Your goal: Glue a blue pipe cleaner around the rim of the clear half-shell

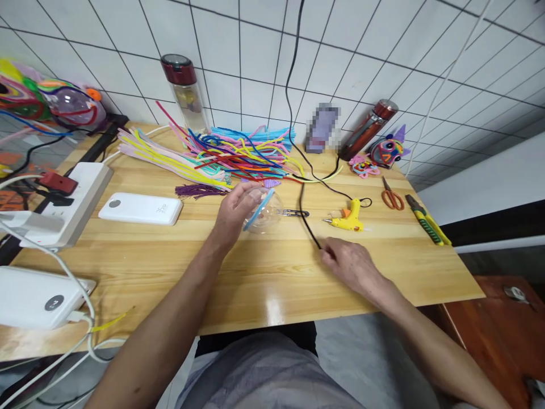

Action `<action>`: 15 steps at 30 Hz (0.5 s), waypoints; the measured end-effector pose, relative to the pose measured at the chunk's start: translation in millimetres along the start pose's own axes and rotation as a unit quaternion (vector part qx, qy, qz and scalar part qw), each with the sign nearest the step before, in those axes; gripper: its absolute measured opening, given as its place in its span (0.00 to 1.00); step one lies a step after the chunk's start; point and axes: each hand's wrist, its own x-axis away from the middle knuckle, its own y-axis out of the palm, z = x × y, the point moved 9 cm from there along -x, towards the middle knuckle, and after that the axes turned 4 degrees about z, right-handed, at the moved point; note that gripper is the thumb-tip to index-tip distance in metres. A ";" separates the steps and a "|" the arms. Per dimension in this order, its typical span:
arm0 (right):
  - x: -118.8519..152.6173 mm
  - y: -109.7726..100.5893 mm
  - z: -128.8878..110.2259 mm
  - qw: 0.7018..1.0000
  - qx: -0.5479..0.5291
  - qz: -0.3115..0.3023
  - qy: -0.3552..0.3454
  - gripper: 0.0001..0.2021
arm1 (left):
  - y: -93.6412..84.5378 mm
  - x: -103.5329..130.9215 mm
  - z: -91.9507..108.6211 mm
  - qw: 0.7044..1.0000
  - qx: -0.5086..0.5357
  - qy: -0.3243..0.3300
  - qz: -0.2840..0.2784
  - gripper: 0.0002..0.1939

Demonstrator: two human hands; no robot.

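Note:
My left hand is wrapped over the left side of a clear plastic ball, which has a light blue pipe cleaner across it. My right hand is closed on the lower end of a black pipe cleaner, which rises from the fingers and curves up over small black snips. Right of the snips lies a yellow glue gun, its nozzle pointing left. Behind the ball is a pile of coloured pipe cleaners.
Orange scissors and green-yellow pliers lie at the right. A white power bank and a power strip with cables are at the left. Bottles stand by the tiled wall. The table's front edge is near my body.

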 end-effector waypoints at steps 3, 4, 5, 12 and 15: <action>-14.7 -38.1 -38.4 0.985 -0.150 0.058 -0.061 0.08 | -6.5 -2.5 6.2 0.999 0.012 0.017 0.036 0.29; -19.8 -56.9 -43.9 0.976 -0.186 0.086 -0.067 0.07 | -10.5 -3.5 9.3 0.998 0.018 0.025 0.054 0.30; -24.1 -75.5 -47.8 0.968 -0.212 0.111 -0.073 0.07 | -14.8 -4.4 12.9 0.996 0.026 0.034 0.074 0.30; -76.3 -125.6 -77.9 0.918 -0.365 0.139 -0.068 0.10 | -34.7 -5.1 27.9 0.979 0.100 0.081 0.161 0.33; -128.1 -125.2 -103.3 0.888 -0.433 0.147 -0.056 0.12 | -39.3 -5.4 25.1 0.973 0.114 0.084 0.183 0.34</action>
